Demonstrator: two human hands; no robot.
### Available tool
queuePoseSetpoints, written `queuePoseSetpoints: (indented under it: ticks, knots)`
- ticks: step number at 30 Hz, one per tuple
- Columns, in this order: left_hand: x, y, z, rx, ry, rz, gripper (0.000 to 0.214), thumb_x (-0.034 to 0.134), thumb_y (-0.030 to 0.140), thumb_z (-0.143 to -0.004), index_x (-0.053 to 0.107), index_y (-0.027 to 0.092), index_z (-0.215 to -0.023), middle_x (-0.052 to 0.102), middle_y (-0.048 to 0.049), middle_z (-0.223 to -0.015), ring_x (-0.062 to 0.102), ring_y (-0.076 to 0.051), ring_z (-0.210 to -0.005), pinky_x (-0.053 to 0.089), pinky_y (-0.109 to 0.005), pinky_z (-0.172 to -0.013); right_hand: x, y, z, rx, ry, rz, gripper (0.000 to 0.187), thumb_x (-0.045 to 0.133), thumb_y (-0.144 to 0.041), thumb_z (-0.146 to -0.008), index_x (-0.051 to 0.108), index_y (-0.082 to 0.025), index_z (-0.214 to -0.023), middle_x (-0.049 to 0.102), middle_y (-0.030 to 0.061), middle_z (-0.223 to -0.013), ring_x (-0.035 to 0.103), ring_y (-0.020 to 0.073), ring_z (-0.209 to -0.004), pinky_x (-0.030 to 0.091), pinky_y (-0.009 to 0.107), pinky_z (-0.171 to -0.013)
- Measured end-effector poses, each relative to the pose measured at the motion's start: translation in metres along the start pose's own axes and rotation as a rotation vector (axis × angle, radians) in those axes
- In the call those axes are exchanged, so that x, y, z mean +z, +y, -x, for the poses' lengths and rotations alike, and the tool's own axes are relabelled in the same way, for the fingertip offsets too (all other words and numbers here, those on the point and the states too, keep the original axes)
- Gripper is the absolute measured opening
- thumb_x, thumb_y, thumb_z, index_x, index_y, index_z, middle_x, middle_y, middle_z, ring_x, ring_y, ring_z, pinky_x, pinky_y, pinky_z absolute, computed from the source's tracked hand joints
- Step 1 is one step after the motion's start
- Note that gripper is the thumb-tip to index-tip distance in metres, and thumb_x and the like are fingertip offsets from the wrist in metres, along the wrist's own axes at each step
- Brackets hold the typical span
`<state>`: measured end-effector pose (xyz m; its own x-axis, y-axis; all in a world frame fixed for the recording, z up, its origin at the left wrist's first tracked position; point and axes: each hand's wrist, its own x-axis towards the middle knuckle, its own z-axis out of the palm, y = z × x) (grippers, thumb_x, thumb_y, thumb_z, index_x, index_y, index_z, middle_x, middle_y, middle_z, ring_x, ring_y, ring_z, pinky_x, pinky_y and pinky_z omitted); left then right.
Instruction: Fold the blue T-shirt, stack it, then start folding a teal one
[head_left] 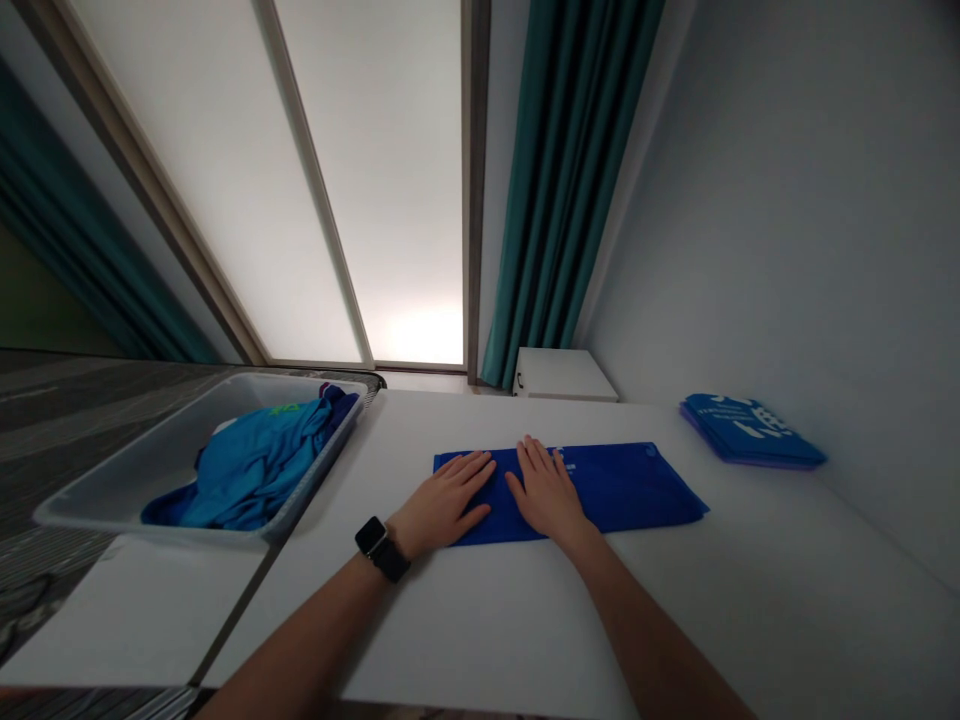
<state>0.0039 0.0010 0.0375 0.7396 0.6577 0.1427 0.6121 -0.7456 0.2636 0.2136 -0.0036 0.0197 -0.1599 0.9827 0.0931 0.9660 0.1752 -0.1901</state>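
A dark blue garment [630, 487], folded into a long flat strip, lies crosswise on the white table [480, 620]. My left hand [444, 503] rests palm down on its left end, fingers stretched out. Near the strip's middle, my right hand [546, 490] presses flat with its fingers extended, partly covering a small white print. The two hands are a short gap apart, thumbs facing each other. A black smartwatch [382, 548] is on my left wrist. Whether the cloth is a shirt cannot be made out.
On the left, a translucent plastic bin [97, 505] holds crumpled blue clothes [259, 460]. A stack of folded blue garments [754, 430] with white print sits at the far right by the wall. Behind the table stand a small white cabinet [566, 375] and a teal curtain [574, 190].
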Motion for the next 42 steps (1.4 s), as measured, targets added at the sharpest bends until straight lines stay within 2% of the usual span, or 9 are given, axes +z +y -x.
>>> queuePoseSetpoints:
  ticks: [7,13,18,21,25,29,32,37,42]
  knots:
    - [0.011,-0.011,0.004,0.001,-0.063,-0.050,0.061,0.036,0.048,-0.099,0.027,0.020,-0.152,0.024,-0.0095,-0.159,0.022,-0.026,-0.146,0.018,-0.046,-0.120,0.010,0.007,-0.003,0.015,-0.062,-0.012,0.063,0.024,-0.045,-0.099,0.029,-0.009,-0.151,0.024,0.0108,-0.158,0.018,0.0235,-0.147,0.008,0.048,-0.119]
    - [0.015,-0.012,0.004,0.019,-0.044,-0.125,0.061,0.031,0.050,-0.100,0.023,0.021,-0.154,0.024,-0.0088,-0.158,0.023,-0.025,-0.146,0.020,-0.045,-0.119,0.002,0.011,-0.006,0.091,-0.055,-0.006,0.065,0.022,-0.045,-0.099,0.025,-0.008,-0.152,0.020,0.0115,-0.160,0.015,0.0226,-0.147,0.006,0.045,-0.119]
    - [0.026,-0.001,0.018,-0.002,0.011,-0.179,0.062,0.030,0.050,-0.101,0.018,0.021,-0.155,0.025,-0.0089,-0.158,0.025,-0.026,-0.145,0.023,-0.046,-0.118,-0.010,0.030,-0.005,0.342,-0.003,0.064,0.068,0.023,-0.048,-0.098,0.022,-0.006,-0.152,0.018,0.0221,-0.158,0.011,0.0356,-0.146,0.007,0.061,-0.113]
    - [0.030,0.012,0.032,-0.010,0.047,-0.206,0.064,0.031,0.050,-0.100,0.017,0.021,-0.155,0.027,-0.0098,-0.158,0.027,-0.027,-0.144,0.024,-0.046,-0.117,-0.011,0.045,-0.003,0.434,-0.015,0.087,0.070,0.023,-0.048,-0.098,0.021,-0.004,-0.152,0.018,0.0248,-0.157,0.011,0.0391,-0.145,0.009,0.067,-0.109]
    - [0.015,0.023,0.031,0.061,0.025,-0.190,0.064,0.034,0.051,-0.100,0.019,0.021,-0.155,0.031,-0.0100,-0.156,0.031,-0.027,-0.143,0.021,-0.047,-0.118,-0.004,0.056,-0.003,0.485,-0.055,0.071,0.071,0.018,-0.049,-0.098,0.021,-0.004,-0.152,0.017,0.0245,-0.157,0.011,0.0387,-0.145,0.010,0.069,-0.107]
    - [-0.006,0.021,0.003,0.262,-0.051,-0.097,0.059,0.035,0.045,-0.101,0.020,0.026,-0.154,0.032,-0.0048,-0.157,0.030,-0.023,-0.143,0.019,-0.043,-0.120,0.004,0.056,-0.005,0.490,-0.052,0.085,0.071,0.016,-0.049,-0.097,0.023,-0.003,-0.151,0.017,0.0240,-0.158,0.009,0.0390,-0.145,0.008,0.071,-0.106]
    - [-0.007,0.013,-0.014,0.332,-0.099,-0.046,0.057,0.037,0.043,-0.100,0.024,0.026,-0.153,0.031,-0.0047,-0.157,0.030,-0.023,-0.144,0.020,-0.042,-0.120,0.008,0.056,-0.007,0.482,-0.019,0.110,0.071,0.015,-0.048,-0.097,0.024,-0.003,-0.151,0.018,0.0240,-0.157,0.009,0.0393,-0.145,0.006,0.072,-0.106]
    - [0.008,0.013,-0.010,0.297,-0.126,-0.009,0.057,0.035,0.044,-0.101,0.021,0.027,-0.154,0.023,-0.0045,-0.159,0.024,-0.023,-0.146,0.020,-0.044,-0.120,0.010,0.059,-0.015,0.421,0.004,0.112,0.071,0.014,-0.049,-0.098,0.025,-0.003,-0.151,0.020,0.0231,-0.157,0.010,0.0380,-0.145,0.006,0.073,-0.106]
    - [0.024,0.039,0.008,0.141,-0.039,-0.070,0.056,0.032,0.045,-0.102,0.022,0.025,-0.154,0.023,-0.0056,-0.159,0.023,-0.023,-0.146,0.023,-0.045,-0.119,0.009,0.063,-0.032,0.236,-0.043,0.092,0.069,0.013,-0.048,-0.099,0.024,-0.005,-0.151,0.018,0.0201,-0.159,0.010,0.0343,-0.146,0.005,0.071,-0.108]
